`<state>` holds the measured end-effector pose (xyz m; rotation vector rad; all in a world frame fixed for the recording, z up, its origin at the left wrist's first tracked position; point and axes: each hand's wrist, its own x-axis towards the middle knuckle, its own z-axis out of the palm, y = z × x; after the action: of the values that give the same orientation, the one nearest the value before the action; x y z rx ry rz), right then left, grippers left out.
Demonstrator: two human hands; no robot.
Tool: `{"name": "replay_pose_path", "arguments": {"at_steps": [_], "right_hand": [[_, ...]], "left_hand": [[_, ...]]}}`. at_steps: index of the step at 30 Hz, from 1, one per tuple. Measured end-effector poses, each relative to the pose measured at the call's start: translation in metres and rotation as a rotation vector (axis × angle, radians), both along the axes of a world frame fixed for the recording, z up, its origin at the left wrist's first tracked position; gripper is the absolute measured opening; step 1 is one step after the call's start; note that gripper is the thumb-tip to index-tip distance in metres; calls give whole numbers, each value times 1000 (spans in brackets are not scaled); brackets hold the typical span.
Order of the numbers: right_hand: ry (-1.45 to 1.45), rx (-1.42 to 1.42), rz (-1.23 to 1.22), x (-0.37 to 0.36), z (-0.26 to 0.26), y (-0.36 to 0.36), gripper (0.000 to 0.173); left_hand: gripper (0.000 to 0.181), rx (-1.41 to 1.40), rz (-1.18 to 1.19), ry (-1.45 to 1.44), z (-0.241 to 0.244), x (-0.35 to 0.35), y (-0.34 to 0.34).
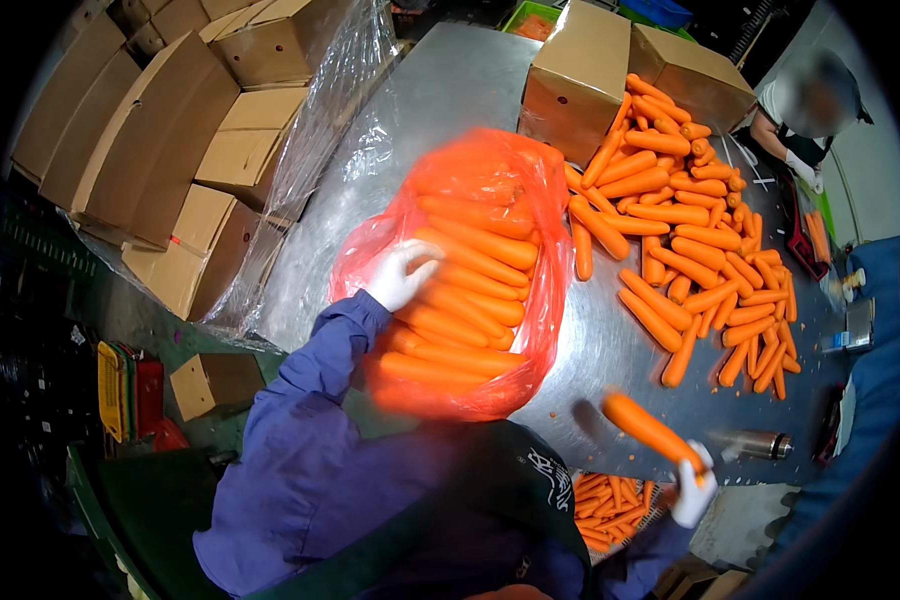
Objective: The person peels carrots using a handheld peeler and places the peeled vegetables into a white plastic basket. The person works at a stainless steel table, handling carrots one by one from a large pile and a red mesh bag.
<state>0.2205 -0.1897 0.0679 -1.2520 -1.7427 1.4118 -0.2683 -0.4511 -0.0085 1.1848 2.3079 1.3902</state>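
Note:
A red translucent plastic bag (551, 300) lies open on the metal table, filled with carrots (480, 274) laid side by side. My left hand (401, 274), in a white glove, rests at the bag's left edge beside the carrots, its thumb and fingers curved apart; whether it pinches the film cannot be told. At the lower right, my right hand (694, 487), also gloved in white, grips one end of a large carrot (645, 426) above the table's near edge. A big heap of loose carrots (667, 214) spreads over the table to the right of the bag.
Cardboard boxes (574, 82) stand behind the heap; more boxes (157, 135) under clear film are stacked at left. A steel bottle (757, 444) lies near the right hand. A container of carrots (607, 510) sits below the table edge. Another person (787, 142) is at upper right.

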Motion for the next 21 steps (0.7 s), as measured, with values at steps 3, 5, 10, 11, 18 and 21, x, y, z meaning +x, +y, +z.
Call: {"name": "replay_pose_path", "arguments": {"at_steps": [3,5,10,11,18,21], "right_hand": [[-183,54,-105,112,11,5,44],[-310,88,-221,112,28,-3,46],[-288,-41,-230,17,28,-35,41],[-263,-29,-144,-1,17,-37,41],[-167,3,351,-90,-39,-57,35],[-85,-163,340,-114,-36,-60,35]], "left_hand": [[23,-173,-131,116,9,3,0],[43,-371,-238,222,8,13,-2],[95,-802,-437,509,-9,25,-3],[95,-804,-443,564,-10,26,-4],[70,-597,-296,332,7,14,-3],[58,-322,-126,-100,45,-1,11]]}}
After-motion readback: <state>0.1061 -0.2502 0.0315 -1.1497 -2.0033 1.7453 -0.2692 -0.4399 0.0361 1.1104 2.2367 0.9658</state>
